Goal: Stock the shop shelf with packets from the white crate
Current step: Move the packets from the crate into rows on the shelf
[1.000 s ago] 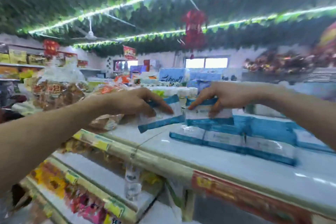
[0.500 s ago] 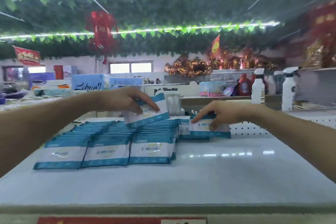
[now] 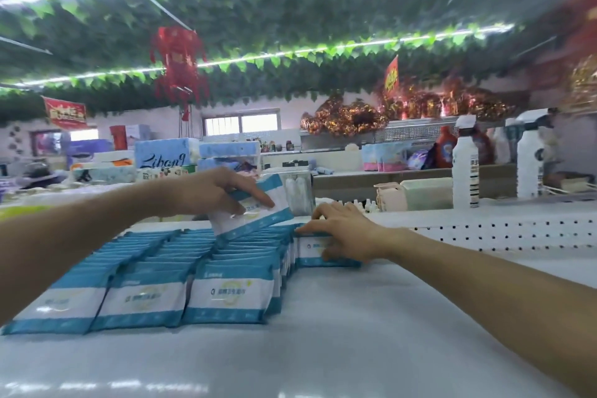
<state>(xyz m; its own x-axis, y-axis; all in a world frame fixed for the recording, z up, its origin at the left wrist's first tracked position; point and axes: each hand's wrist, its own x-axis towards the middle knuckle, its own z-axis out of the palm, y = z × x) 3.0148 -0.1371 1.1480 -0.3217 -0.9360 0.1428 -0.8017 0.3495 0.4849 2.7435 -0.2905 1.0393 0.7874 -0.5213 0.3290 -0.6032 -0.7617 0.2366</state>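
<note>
Progress: three rows of packets (image 3: 181, 268) already lie overlapped on the white shelf (image 3: 339, 339). A fourth row is only starting at their right, and much of the shelf is not yet stocked.
Crate: not in view, so you cannot tell how many packets remain.
Left hand (image 3: 223, 194): you grip a tilted packet (image 3: 261, 213) above the far end of the rows, not yet set down.
Right hand (image 3: 347, 233): your fingers curl over the top edge of the end packet (image 3: 310, 250) with the thumb on its face, holding it upright just beside the rows.
Materials: flat, soft, glossy pouches, white with blue bands, on a smooth, shiny shelf with a perforated back panel (image 3: 500, 229).
</note>
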